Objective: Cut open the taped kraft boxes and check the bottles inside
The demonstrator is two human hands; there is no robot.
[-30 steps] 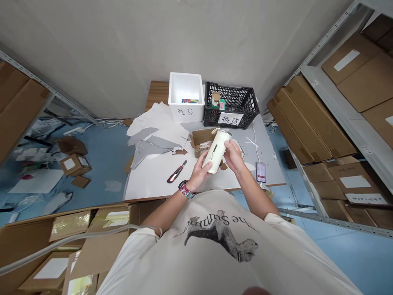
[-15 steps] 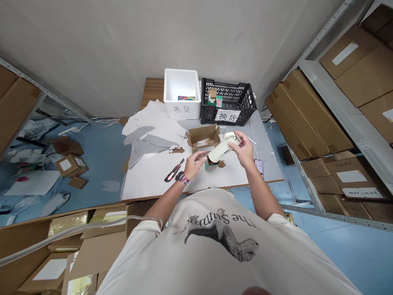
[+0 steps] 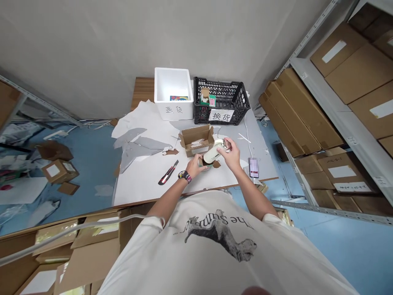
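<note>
A cream-coloured bottle (image 3: 211, 153) leans at a tilt near the table's front edge. My right hand (image 3: 231, 156) is closed around its upper end. The bottle's lower end is at the mouth of a small green box (image 3: 205, 164), partly inside it. My left hand (image 3: 193, 166) grips the side of that box and wears a wristwatch. Just behind the bottle stands an open brown carton (image 3: 188, 148) with something whitish in it. To the left of my left hand lies a red and black utility knife (image 3: 168, 173).
A white foam box (image 3: 173, 107) and a black plastic crate (image 3: 239, 116) with handwritten labels stand at the back. Torn grey-white wrapping (image 3: 138, 145) covers the table's left. A phone (image 3: 254, 168) with a cable lies on the right. Shelved cartons (image 3: 294, 119) flank the right side.
My left hand has closed on the green box. My right hand has brought the bottle lower, with its bottom end at the box's opening. The whole view has shifted slightly.
</note>
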